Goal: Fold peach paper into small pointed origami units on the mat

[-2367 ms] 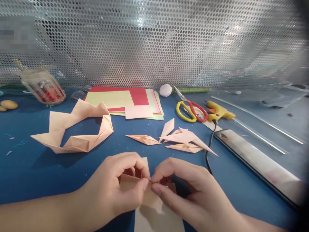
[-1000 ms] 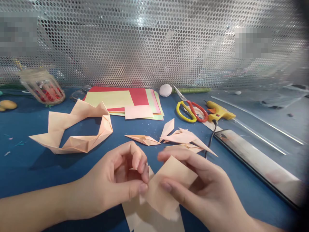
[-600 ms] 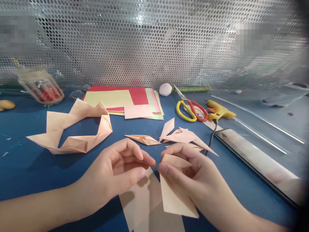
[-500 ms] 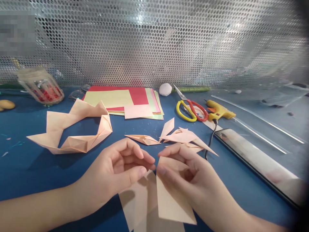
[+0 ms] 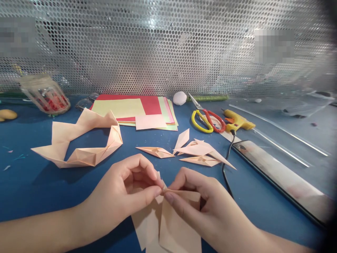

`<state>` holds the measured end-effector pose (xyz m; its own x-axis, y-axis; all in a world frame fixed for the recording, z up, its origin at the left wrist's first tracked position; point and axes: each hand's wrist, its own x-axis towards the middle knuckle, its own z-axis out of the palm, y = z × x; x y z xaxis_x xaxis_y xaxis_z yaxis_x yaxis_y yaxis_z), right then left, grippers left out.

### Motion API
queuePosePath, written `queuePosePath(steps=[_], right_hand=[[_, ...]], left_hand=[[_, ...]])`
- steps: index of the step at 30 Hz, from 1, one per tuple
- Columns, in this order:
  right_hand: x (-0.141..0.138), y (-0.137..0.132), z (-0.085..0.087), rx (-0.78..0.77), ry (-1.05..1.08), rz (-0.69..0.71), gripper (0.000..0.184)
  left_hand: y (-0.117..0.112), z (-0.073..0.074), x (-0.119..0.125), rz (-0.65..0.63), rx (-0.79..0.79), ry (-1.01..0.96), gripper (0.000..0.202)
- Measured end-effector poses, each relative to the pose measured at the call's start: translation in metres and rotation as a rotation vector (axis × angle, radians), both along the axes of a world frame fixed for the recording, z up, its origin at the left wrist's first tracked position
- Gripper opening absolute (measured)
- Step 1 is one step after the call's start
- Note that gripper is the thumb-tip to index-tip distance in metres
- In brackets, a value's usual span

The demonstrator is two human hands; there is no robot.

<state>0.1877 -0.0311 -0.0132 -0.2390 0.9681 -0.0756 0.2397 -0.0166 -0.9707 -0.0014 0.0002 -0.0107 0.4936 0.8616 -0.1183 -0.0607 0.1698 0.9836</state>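
Observation:
A peach-coloured sheet of paper (image 5: 177,228) is bent over at its top edge. My right hand (image 5: 210,202) pinches that edge between thumb and fingers. At the sheet's left corner my left hand (image 5: 121,196) closes thumb and fingertips; the exact contact is partly hidden by the fingers. Below lie more peach paper sheets (image 5: 147,221), partly covered by the held one. Just beyond my hands rest several folded paper pieces (image 5: 195,149) with pointed ends, one of them (image 5: 156,152) lying apart to the left. Farther left stands a ring of joined folded paper (image 5: 84,156).
Behind are a stack of coloured paper (image 5: 151,103), a white ball (image 5: 180,98) and scissors (image 5: 202,116). A yellow glue gun (image 5: 239,121) and a phone (image 5: 276,179) lie right, near clear sticks (image 5: 284,147). A glass jar (image 5: 46,95) stands left. Perforated metal (image 5: 158,45) rises behind.
My right hand has lowered and moved slightly left with the paper, whose top edge is now bent over. The left fingertips have closed at its corner.

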Motion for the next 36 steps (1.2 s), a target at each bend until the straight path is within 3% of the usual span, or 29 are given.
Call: queuePosePath(steps=[5,11,17,25,36], right_hand=[[0.001,0.0,-0.001,0.011,0.012,0.031,0.024],[0.002,0.0,0.005,-0.089,0.015,0.021,0.026],[0.005,0.0,-0.001,-0.079,0.05,0.032,0.029],[0.006,0.001,-0.002,-0.005,0.049,0.049,0.027],[0.002,-0.002,-0.001,-0.026,0.045,-0.026,0.019]], left_hand=[[-0.001,-0.002,-0.001,-0.006,-0.011,0.0,0.017],[-0.002,-0.001,-0.001,-0.031,-0.03,-0.002,0.014],[-0.009,0.01,0.003,0.084,0.009,0.064,0.015],[-0.003,-0.001,-0.002,-0.008,0.026,0.025,0.011],[-0.001,-0.001,-0.001,-0.018,0.023,0.055,0.011]])
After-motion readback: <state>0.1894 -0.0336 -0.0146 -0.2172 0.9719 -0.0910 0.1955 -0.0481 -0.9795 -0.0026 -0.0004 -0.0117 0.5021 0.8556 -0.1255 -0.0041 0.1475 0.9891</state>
